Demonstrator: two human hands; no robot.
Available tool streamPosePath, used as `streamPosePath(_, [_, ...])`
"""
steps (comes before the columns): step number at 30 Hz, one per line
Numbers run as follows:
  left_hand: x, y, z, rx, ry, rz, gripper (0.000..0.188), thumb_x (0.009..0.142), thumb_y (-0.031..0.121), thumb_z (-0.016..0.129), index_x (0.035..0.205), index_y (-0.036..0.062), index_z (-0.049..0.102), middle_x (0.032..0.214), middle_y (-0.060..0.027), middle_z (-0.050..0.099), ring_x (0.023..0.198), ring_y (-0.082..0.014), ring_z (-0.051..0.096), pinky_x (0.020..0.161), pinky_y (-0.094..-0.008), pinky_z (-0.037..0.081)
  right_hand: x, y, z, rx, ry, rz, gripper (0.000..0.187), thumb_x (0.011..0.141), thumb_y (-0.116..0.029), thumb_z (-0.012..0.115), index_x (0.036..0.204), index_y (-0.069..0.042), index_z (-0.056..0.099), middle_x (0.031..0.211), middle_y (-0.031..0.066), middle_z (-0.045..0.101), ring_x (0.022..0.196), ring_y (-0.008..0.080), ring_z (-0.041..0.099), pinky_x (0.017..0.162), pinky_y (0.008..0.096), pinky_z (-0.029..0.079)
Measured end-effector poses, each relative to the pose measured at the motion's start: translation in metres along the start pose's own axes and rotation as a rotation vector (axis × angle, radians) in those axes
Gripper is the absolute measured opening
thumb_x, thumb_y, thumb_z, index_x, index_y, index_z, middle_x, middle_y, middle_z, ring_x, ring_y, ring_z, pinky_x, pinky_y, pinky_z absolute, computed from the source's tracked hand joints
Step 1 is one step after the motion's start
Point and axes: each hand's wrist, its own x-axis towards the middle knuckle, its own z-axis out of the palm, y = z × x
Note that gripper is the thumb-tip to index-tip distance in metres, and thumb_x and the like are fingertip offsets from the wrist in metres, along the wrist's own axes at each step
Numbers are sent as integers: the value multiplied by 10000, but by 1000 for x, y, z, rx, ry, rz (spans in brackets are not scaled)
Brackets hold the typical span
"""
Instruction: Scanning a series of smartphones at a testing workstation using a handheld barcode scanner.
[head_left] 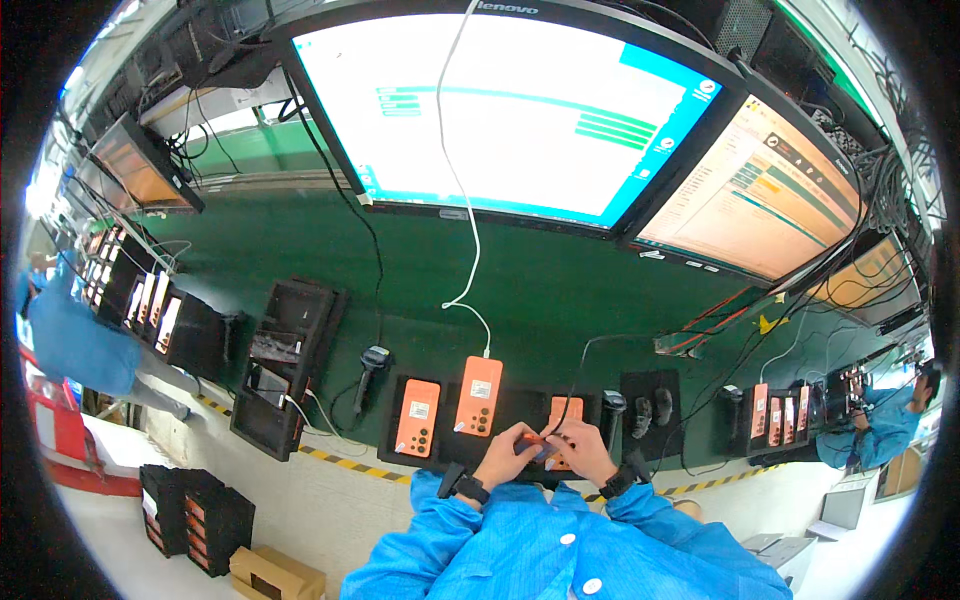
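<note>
My left hand [508, 455] and my right hand [586, 449] meet over the near edge of a black tray [510, 405]. A dark cable [573, 388] comes down to my right fingers, which pinch its end. My left fingers are closed on a small orange piece [534, 437] whose kind I cannot make out. Just beyond my right hand lies an orange phone [566, 407], partly covered by it. Left of my hands, a second orange phone [480, 396] lies camera side up with a white cable [478, 320] plugged into its far end. A third orange phone [416, 418] lies further left.
Barcode scanners [371, 376] stand either side of the tray. Two dark oval objects [652, 405] lie on a black mat at right. Black trays [283, 365] rest at left. Large monitors [500, 120] rise behind the green bench [400, 270]. A co-worker [885, 420] sits far right.
</note>
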Motion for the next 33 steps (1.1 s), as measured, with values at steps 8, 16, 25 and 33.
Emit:
streamPosePath(8, [2, -21, -4, 66, 256, 128, 344, 801, 160, 679, 1096, 49, 541, 958, -146, 639, 919, -296, 639, 784, -396, 508, 40, 42, 10, 134, -18, 19, 145, 846, -82, 644, 966, -4, 665, 797, 64, 684, 745, 100, 633, 709, 278, 527])
streamPosePath(16, [22, -48, -51, 661, 618, -194, 613, 697, 189, 712, 1235, 89, 436, 1081, -174, 566, 1038, -403, 540, 840, -463, 467, 95, 96, 66, -426, 585, -134, 431, 792, -249, 695, 1110, 27, 607, 1002, 202, 660, 935, 340, 632, 872, 414, 495])
streamPosePath(25, [-3, -84, -62, 26, 355, 94, 401, 833, 71, 631, 1226, 21, 567, 970, -171, 658, 858, -237, 654, 761, -326, 511, 129, 66, 107, -66, 255, 20, 332, 949, -257, 492, 1111, 10, 603, 1069, 180, 644, 1013, 322, 601, 885, 393, 460])
streamPosePath(33, [-34, -61, -85, -60, 274, -16, 417, 881, 54, 613, 1280, -9, 509, 1043, -120, 664, 926, -175, 623, 825, -309, 495, 121, 23, 142, 271, 465, 115, 382, 1017, -271, 369, 856, -6, 593, 830, 111, 650, 760, 199, 616, 725, 316, 489])
